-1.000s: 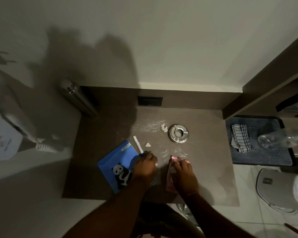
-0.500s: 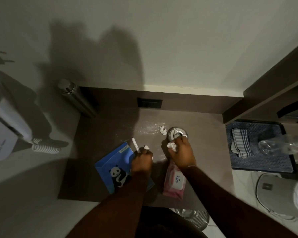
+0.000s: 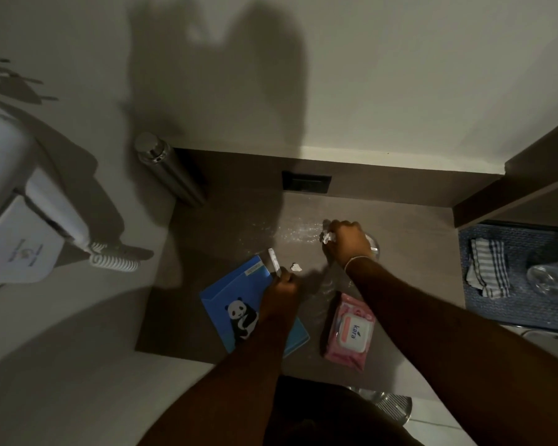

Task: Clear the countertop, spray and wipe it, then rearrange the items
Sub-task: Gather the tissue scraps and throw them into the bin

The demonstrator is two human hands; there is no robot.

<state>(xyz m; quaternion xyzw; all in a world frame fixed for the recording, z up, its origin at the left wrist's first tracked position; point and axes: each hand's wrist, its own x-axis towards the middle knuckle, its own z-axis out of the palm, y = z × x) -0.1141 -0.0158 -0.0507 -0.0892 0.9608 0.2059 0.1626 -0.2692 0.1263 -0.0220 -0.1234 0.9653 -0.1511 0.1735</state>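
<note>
While left hand (image 3: 282, 284) grips pen (image 3: 274, 259) — right hand (image 3: 347, 240) fingers around crumpled paper (image 3: 326, 237).

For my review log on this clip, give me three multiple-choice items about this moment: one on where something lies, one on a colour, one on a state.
1. Where does the wipes pack lie?
A. On the countertop, near its front edge, under the right forearm
B. On the blue mat
C. Against the back wall

2. What colour is the panda folder?
A. Red
B. Blue
C. Green

3. What is the right hand doing?
A. Resting flat and empty
B. Lifting the steel bottle
C. Closed on crumpled white paper

Answers:
1 A: the pink pack lies by the near edge, below the right arm.
2 B: its cover is blue with a black-and-white panda.
3 C: white scraps show in its grip, over the spot with white powder.

Meanwhile the left hand holds a white pen-like stick at the folder's corner.
</note>
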